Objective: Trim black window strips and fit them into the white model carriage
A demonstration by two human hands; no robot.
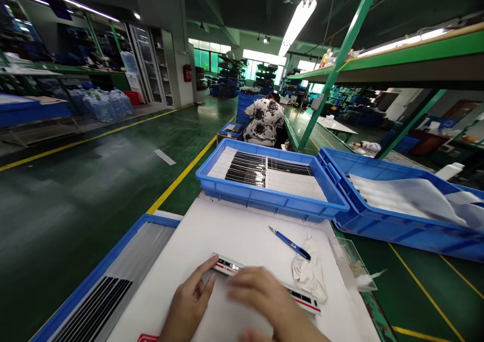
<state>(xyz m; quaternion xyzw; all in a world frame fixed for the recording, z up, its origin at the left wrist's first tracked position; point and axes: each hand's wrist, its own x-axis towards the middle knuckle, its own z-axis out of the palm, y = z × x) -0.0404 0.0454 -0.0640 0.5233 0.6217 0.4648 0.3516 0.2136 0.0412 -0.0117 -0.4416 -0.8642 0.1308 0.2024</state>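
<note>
A long narrow white piece with dark windows and a red stripe, like a model train carriage (304, 297), lies slantwise on the white work surface (189, 261). My left hand (191, 296) pinches its left end, with the index fingertip on top and the thumb at the near side. Over its middle is my right hand (260, 296), smeared by motion and covering part of the piece; whether it touches the piece I cannot tell. Behind the right hand lie a blue craft knife (291, 243), its blade tip showing, and a crumpled off-white cloth (310, 271).
A blue tray (272, 200) of black and white strips stands at the far edge. Another blue tray (113, 249) sits lower left. To the right are a blue bin (393, 226) with white foam sheet and a clear box (355, 264). A person (264, 120) sits ahead.
</note>
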